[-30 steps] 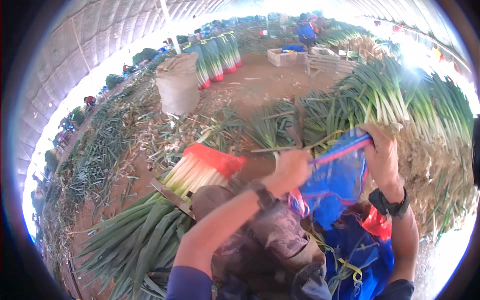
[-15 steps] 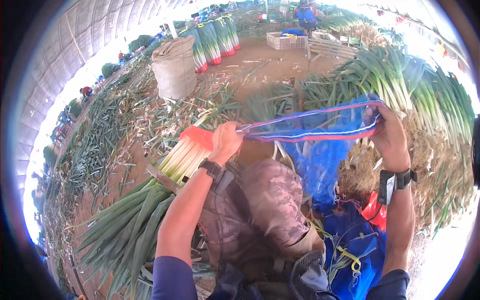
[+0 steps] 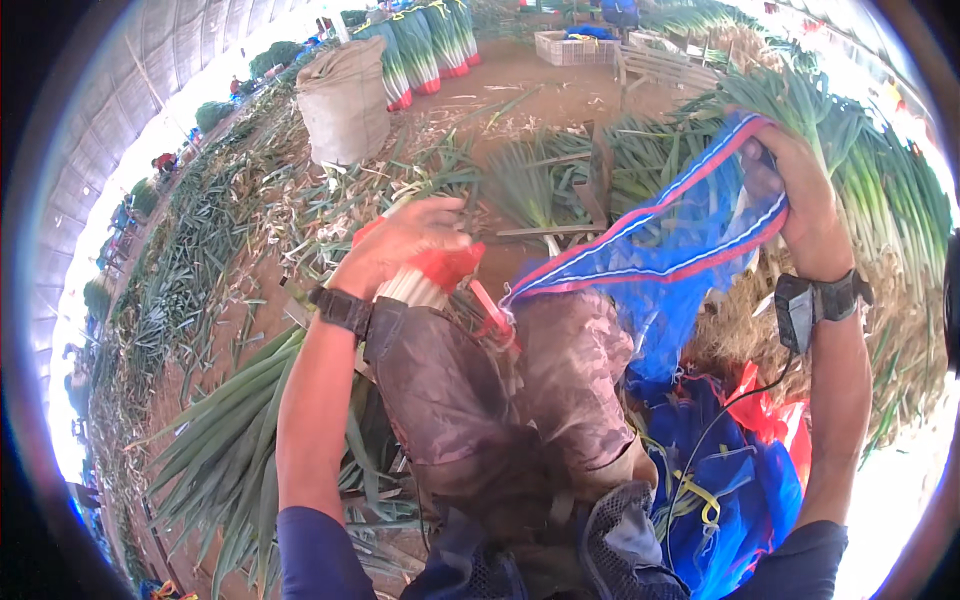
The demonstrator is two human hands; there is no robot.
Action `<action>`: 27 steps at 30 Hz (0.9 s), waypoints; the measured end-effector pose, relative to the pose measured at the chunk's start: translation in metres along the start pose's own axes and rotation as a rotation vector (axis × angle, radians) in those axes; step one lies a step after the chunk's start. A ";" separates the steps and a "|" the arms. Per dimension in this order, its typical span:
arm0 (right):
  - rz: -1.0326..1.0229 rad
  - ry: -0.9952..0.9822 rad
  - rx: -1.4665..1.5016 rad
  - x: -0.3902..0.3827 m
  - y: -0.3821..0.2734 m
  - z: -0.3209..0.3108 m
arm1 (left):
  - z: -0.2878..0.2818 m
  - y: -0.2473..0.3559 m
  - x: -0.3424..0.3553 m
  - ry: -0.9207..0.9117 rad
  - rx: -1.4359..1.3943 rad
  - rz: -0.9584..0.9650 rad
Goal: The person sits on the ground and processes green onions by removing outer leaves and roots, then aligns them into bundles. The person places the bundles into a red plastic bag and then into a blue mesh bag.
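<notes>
My left hand (image 3: 405, 243) is over the red wrapped end (image 3: 448, 265) of a leek bundle (image 3: 250, 395) at my left knee, its fingers stretched out and apart. Part of the wrap is hidden beneath the hand. The bundle's green leaves fan toward the lower left. My right hand (image 3: 785, 185), raised at the right, has its fingers curled round the striped hem of a blue mesh bag (image 3: 660, 300). That red, blue and white hem forms a long loop, its far end resting by my knees. A pinkish-red strip (image 3: 492, 315) lies between my knees.
More blue mesh bags (image 3: 740, 480) and red plastic (image 3: 765, 410) lie beside my right leg. Leeks (image 3: 860, 180) are heaped at the right. Ahead are a large sack (image 3: 343, 105), upright bagged leeks (image 3: 420, 50) and a crate (image 3: 575, 48). Cut leaves (image 3: 190, 300) litter the left.
My left hand has let go of the bag's hem and moved left to the leek bundle's red end. My right hand has risen slightly with the bag, whose freed end has dropped.
</notes>
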State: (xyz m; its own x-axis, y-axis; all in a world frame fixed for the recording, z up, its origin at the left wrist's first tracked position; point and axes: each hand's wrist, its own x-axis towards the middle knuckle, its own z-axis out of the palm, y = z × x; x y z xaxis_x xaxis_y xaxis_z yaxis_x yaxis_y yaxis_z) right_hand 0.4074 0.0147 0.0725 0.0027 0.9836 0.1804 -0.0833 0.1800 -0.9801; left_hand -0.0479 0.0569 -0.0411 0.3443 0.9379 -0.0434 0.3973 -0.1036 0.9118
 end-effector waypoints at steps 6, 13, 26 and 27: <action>-0.104 -0.079 -0.097 -0.003 -0.010 0.038 | 0.074 0.036 -0.034 0.180 0.286 0.193; -0.145 -0.176 -0.213 -0.016 -0.019 0.071 | 0.106 0.035 0.017 0.196 0.258 -0.162; 0.061 -0.543 -0.416 -0.048 0.009 0.079 | -0.022 0.035 0.019 0.593 -0.718 0.133; 0.022 -0.541 -0.372 -0.049 0.010 0.080 | -0.025 0.033 0.018 0.625 -0.709 0.157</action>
State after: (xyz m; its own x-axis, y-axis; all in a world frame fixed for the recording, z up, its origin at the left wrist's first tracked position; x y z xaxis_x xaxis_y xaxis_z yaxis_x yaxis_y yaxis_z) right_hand 0.3264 -0.0331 0.0605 -0.5044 0.8597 0.0811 0.2727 0.2477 -0.9296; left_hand -0.0496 0.0782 -0.0015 -0.2482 0.9587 0.1389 -0.2930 -0.2110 0.9326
